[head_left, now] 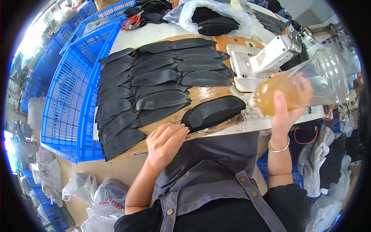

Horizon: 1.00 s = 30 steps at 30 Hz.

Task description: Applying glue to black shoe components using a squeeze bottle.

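Black, slightly shiny material is forming a crescent-shaped piece (218, 111), which is lying on a brown board (206, 92) at the near edge of a white counter (129, 38), to the right of rows of overlapping dark pieces (156, 78). The person's left hand (164, 142) is touching its lower-left end, the fingers bunching together at the rim; whether they are pinching it or only pressing, I cannot tell. The right hand (286, 108) is gripping a clear bottle (284, 92) of amber liquid, its fingers closing around the side, well off the counter. Working well here is probably calling for light, steady pressure from the left fingers, so the piece is not sliding, and for a firm right grip with the bottle's tilt under control, so no liquid is spilling onto the neighbouring rows. The crescent's long axis is running from lower left to upper right, its bulging side facing away from the person. The bottle is leaning the same way: its amber-filled end is pointing left toward the crescent, its clear end right and away, both blurring slightly.
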### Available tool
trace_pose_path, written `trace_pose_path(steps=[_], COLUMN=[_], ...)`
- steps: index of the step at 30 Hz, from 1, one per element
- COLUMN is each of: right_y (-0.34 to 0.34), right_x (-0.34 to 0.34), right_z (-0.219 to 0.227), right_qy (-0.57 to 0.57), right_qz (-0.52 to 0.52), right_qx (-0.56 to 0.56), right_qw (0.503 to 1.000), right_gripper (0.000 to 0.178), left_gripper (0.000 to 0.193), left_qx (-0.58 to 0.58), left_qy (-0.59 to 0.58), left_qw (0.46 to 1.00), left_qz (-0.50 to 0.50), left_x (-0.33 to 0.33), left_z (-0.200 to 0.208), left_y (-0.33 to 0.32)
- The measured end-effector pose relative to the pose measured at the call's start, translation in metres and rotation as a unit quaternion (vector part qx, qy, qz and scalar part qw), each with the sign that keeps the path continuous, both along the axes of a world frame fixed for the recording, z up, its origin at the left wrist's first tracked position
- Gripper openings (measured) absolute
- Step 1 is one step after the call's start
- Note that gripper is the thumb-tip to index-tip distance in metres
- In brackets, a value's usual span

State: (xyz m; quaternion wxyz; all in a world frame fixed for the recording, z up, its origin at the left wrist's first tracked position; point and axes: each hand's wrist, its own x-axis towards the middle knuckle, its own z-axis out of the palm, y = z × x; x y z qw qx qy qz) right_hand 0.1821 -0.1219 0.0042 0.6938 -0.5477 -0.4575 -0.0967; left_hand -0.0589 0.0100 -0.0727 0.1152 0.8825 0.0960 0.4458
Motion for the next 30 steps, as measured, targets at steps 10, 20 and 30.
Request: trace_pose_path(steps=[10,20,30], right_y=[0.052,-0.004,-0.023], right_x=[-0.074,0.037,0.047], right_z=[-0.024,-0.031,-0.068], right_qy=[-0.138,0.009,0.525], right_qz=[0.181,-0.074,0.181], right_qx=[-0.117,0.016,0.12], right_qw=[0.967,0.997,0.823], right_gripper=[0.082,0.043,0.042], left_gripper=[0.02,0.024,0.048], left_qx=[0.019,-0.053,-0.082], left_qy=[0.006,0.078,0.247], left_qw=[0.999,0.995,0.964], left_qz=[0.037,0.017,-0.058], left_x=[-0.005,0.003,0.078], left_z=[-0.012,0.033,0.079], left_y=[0.0,-0.002,-0.009])
